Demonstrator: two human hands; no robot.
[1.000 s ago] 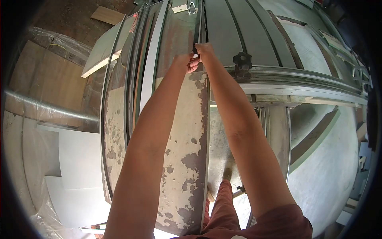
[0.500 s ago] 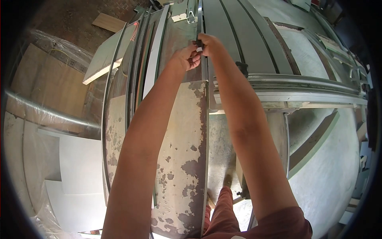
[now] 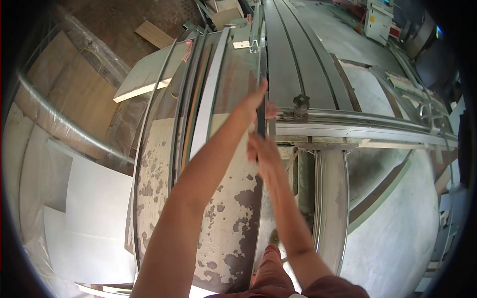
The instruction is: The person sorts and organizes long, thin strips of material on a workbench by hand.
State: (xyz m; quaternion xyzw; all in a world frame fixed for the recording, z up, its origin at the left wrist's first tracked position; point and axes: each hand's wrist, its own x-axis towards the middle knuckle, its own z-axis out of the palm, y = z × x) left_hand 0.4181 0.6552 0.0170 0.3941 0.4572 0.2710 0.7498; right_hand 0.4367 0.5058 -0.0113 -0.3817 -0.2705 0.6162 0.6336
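A long, narrow dark strip (image 3: 262, 119) runs lengthwise along the seam between the worn table and the grey slotted table. My right hand (image 3: 262, 149) is closed around its near end, slightly blurred. Farther along, my left hand (image 3: 254, 103) is loosely around the strip, thumb stretched forward on the left and blurred fingertips showing on its right side. Beneath my forearms lies the saw-like machine's worn table (image 3: 218, 218), its pale coating flaking. The grey slotted table (image 3: 318, 74) is right of the strip.
An aluminium rail (image 3: 357, 130) with a black knob (image 3: 301, 103) crosses on the right. Several long strips (image 3: 206, 94) lie left of my hands. White sheets (image 3: 97, 198) and a plastic-wrapped hose (image 3: 64, 126) are at the left. A pale board (image 3: 144, 74) stands beyond.
Both hands have come nearer to my body, and the dark strip now extends between them. My right hand has moved behind my left. The view has shifted slightly.
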